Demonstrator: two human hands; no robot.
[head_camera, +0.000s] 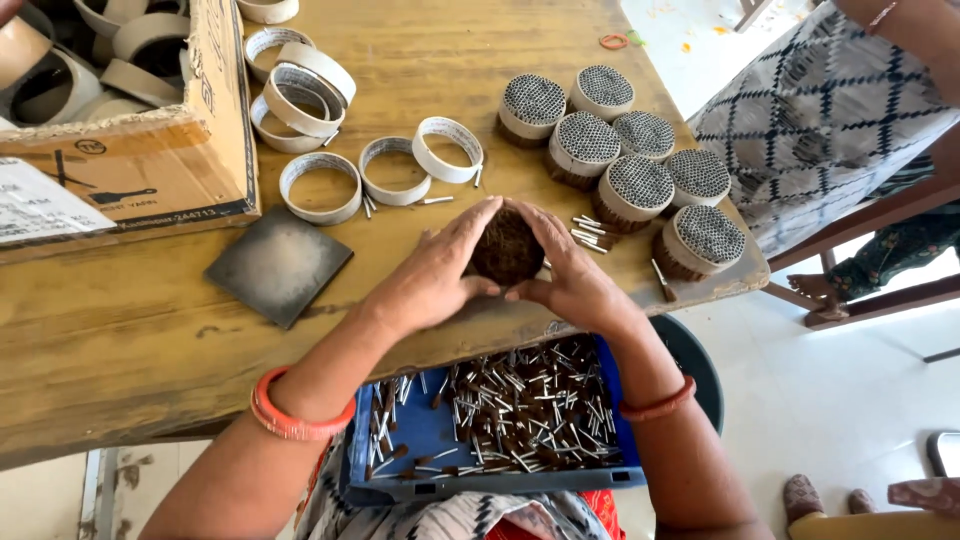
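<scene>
My left hand (430, 275) and my right hand (572, 275) cup a round bundle of small brown-tipped sticks (507, 252) from both sides, near the front edge of the wooden table (120, 330). The fingertips meet over the top of the bundle. A blue tray (425, 430) with several loose brown-tipped sticks lies in my lap, just below the table edge. A few loose sticks (590, 235) lie on the table to the right of my hands.
Several filled ring bundles (632, 190) stand at the right of the table. Empty white paper rings (395, 170) lie behind my hands. A cardboard box (150, 160) of rings sits at the left, a dark square tile (278, 265) in front of it. Another person's patterned clothing (820, 110) is at the right.
</scene>
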